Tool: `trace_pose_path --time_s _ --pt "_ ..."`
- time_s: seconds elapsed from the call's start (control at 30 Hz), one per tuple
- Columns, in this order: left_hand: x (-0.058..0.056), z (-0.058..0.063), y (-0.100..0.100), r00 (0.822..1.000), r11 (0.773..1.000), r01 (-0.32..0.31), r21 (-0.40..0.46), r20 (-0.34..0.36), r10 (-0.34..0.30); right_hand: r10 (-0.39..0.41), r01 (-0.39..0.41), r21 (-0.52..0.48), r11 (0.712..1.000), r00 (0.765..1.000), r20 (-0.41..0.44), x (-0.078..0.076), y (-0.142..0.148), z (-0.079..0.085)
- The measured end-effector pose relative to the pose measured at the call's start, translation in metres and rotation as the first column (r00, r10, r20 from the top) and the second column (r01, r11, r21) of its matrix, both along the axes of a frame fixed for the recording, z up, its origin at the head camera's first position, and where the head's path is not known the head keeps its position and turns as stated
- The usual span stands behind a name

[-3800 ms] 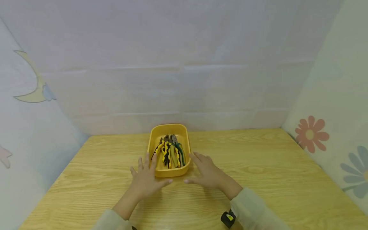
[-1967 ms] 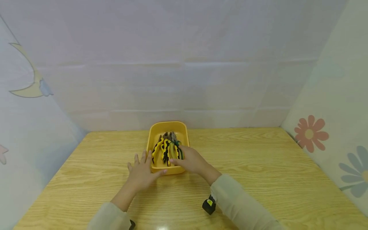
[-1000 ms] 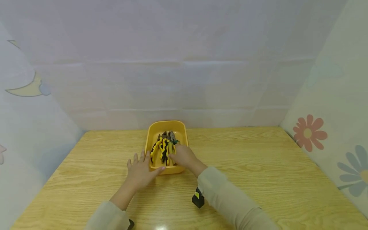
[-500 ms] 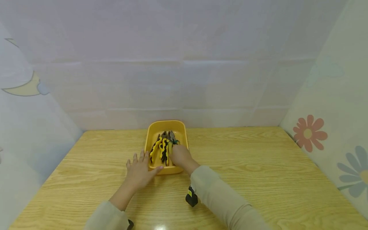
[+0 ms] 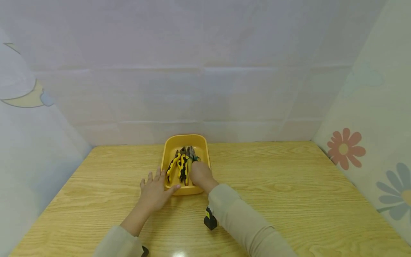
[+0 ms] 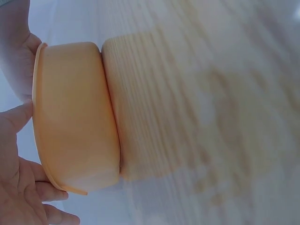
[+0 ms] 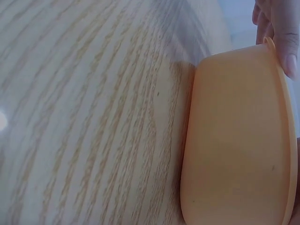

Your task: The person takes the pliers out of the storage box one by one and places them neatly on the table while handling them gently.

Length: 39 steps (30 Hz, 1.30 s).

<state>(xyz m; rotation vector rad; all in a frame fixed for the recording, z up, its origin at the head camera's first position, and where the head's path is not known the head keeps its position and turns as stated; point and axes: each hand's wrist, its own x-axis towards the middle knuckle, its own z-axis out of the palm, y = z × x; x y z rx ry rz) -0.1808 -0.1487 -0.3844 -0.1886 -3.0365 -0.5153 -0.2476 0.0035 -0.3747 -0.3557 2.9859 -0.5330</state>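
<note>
In the head view a yellow plastic bin holds several pliers lying side by side. Yellow-and-black handled pliers lie at the left, and green-handled pliers at the right. My left hand spreads over the bin's near left corner, its fingers and thumb touching the rim. My right hand reaches inside the bin and grips the green-handled pliers; the back of the hand hides their handles and most of its fingers. Both wrist views show mainly the bin's outer wall.
The bin stands on a wood-grain table near its back edge, close to a pale cloth wall. Printed side walls border the table. A black wrist camera hangs under the right sleeve.
My right hand has moved from outside the bin's right rim in over the pliers at the right, and its fingers have curled down. The left hand stays at the near left corner.
</note>
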Motion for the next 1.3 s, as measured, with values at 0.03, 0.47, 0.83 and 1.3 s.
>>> trace_pose_path --time_s 0.03,0.47,0.83,1.3 --pt "0.000 0.000 0.000 1.000 1.000 0.001 0.000 -0.003 -0.001 0.002 -0.001 0.012 1.000 1.000 -0.004 0.000 0.000 0.000" --pt "0.001 -0.002 -0.001 0.999 1.000 0.011 0.002 -0.036 -0.010 0.008 -0.003 0.124 0.992 0.999 -0.042 -0.003 -0.004 -0.001" --pt "0.000 -0.001 0.000 0.999 1.000 0.010 0.010 -0.045 -0.010 -0.020 0.020 0.173 0.985 1.000 0.002 -0.010 -0.008 -0.003" --pt "0.000 -0.001 -0.001 0.999 1.000 0.010 -0.006 -0.050 -0.011 -0.031 0.017 0.235 0.972 0.998 0.054 -0.015 -0.010 -0.009"
